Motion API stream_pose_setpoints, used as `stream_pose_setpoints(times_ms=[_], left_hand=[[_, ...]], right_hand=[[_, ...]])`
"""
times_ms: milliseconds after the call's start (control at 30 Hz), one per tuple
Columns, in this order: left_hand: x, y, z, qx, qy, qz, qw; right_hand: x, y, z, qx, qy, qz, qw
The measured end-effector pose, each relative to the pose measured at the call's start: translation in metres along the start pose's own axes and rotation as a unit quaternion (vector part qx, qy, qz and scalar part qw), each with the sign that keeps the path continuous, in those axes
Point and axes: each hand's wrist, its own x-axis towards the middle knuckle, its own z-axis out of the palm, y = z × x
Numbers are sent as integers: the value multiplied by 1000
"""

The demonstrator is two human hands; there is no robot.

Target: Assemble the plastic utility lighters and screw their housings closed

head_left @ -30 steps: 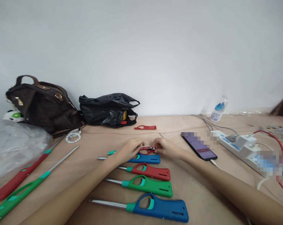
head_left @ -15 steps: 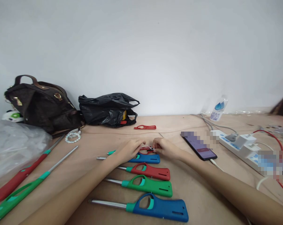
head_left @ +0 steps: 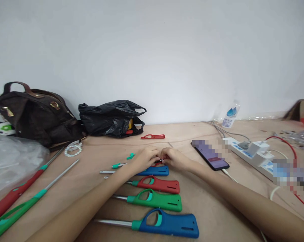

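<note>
My left hand (head_left: 148, 158) and my right hand (head_left: 172, 158) meet with fingertips pinched together, almost touching, over an opened red lighter body (head_left: 157, 164). Between the fingertips shows a small black part (head_left: 160, 161), mostly hidden; what the left fingers pinch cannot be made out. Just in front lies a blue gas lighter (head_left: 155, 171), partly behind my left wrist. Nearer me are a red gas lighter (head_left: 162, 185), a green one (head_left: 164, 201) and another blue one (head_left: 172, 224), all with metal tubes leftward. A loose red half shell (head_left: 154, 136) lies behind my hands.
Left stand a dark backpack (head_left: 38, 117), a clear plastic bag (head_left: 13, 161), a bead bracelet (head_left: 73, 150) and two long lighters. A black plastic bag (head_left: 103, 119) sits behind. At right are a phone (head_left: 212, 158), a power strip (head_left: 242, 151), cables and a bottle (head_left: 231, 116).
My left hand has moved in to meet the right, its fingers now closed at the small part. A turquoise piece beyond my left forearm has come into sight. The view has shifted slightly.
</note>
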Motion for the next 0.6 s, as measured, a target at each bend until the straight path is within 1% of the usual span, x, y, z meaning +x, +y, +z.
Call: stream_pose_setpoints(times_ms=[267,400,600], left_hand=[[1,-3,5,-72,34,-56,995],[2,-4,10,-65,55,-80,993],[2,-1,11,-58,62,-88,993]], right_hand=[[0,1,1,-18,11,-18,1000],[0,3,2,-14,15,-30,999],[0,3,2,5,15,-32,999]])
